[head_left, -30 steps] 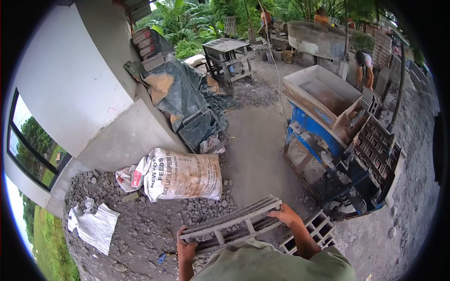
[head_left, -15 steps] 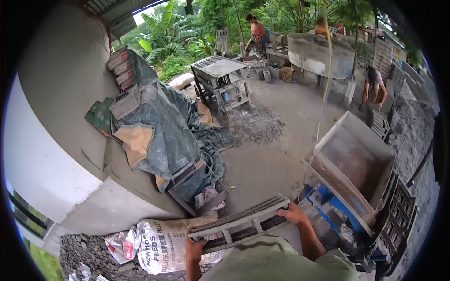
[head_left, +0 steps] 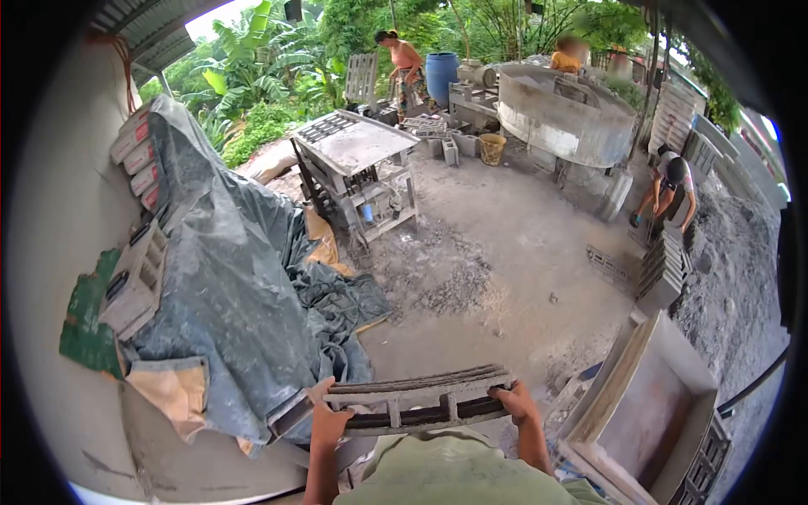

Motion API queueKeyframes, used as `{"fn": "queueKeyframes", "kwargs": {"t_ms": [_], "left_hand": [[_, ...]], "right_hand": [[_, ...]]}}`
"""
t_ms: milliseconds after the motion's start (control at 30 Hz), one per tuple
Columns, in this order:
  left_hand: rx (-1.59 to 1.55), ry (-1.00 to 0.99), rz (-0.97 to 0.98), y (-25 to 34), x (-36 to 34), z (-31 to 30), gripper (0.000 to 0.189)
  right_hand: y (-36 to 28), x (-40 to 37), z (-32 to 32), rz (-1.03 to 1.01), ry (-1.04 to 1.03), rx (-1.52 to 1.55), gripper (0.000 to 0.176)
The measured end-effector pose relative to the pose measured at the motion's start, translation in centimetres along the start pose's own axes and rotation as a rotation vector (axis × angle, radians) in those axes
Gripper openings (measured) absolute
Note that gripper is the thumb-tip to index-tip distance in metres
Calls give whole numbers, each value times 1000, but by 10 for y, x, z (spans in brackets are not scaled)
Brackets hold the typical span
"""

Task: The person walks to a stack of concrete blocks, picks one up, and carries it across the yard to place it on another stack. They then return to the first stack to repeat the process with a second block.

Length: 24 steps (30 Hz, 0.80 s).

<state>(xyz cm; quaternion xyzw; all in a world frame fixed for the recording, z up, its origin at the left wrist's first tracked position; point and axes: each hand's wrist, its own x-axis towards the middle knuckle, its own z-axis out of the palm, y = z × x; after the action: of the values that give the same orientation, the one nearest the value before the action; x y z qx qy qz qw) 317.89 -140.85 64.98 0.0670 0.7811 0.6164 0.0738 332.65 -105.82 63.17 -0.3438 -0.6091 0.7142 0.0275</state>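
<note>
A grey concrete hollow block [head_left: 421,401] is held level in front of my body, its open cells facing me and its ridged face on top. My left hand [head_left: 326,411] grips the block's left end, with the thumb over the near side. At the other end my right hand [head_left: 520,401] is closed round it, fingers hooked at an opening. Parts of the fingers are hidden behind the block. To the right of my right hand stands a large open box-shaped hopper [head_left: 644,404].
A tarp-covered pile [head_left: 236,286] lies left, with another hollow block [head_left: 139,282] on it. Ahead stands a metal-topped machine [head_left: 358,143] beside loose gravel [head_left: 446,269]. A round mixing tub [head_left: 555,118], a person standing [head_left: 406,71] and a person bending [head_left: 673,181] over stacked blocks [head_left: 661,273] are farther off.
My view has swung, bringing more of the yard ahead into sight. The block stays in both hands and is now more level. The feed sacks have left view.
</note>
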Motion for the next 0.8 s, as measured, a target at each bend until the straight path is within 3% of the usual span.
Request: {"fn": "queueKeyframes", "kwargs": {"t_ms": [100, 233, 267, 333, 367, 467, 633, 700, 800], "left_hand": [[-52, -97, -82, 44, 80, 47, 70], [-105, -266, -85, 56, 190, 123, 72], [-141, -289, -105, 59, 213, 145, 72], [-122, -306, -111, 78, 262, 190, 71], [-131, -325, -149, 76, 289, 212, 71], [-127, -360, -192, 101, 350, 273, 72], [-23, -310, -31, 109, 446, 358, 70], [-56, -296, -101, 142, 475, 384, 70], [-97, -291, -150, 148, 541, 425, 70]], "right_hand": [[-21, 55, -24, 20, 147, 32, 21], [-47, 134, -66, 6, 381, -32, 23], [-56, 149, -76, 18, 385, -30, 23], [-95, 184, -92, -12, 342, 8, 49], [-101, 208, -105, 9, 433, -89, 45], [-162, 266, -128, 57, 455, -66, 42], [-213, 387, -195, 21, 360, -57, 40], [-279, 421, -200, 60, 309, -76, 36], [-306, 500, -223, 59, 359, -80, 38]]}}
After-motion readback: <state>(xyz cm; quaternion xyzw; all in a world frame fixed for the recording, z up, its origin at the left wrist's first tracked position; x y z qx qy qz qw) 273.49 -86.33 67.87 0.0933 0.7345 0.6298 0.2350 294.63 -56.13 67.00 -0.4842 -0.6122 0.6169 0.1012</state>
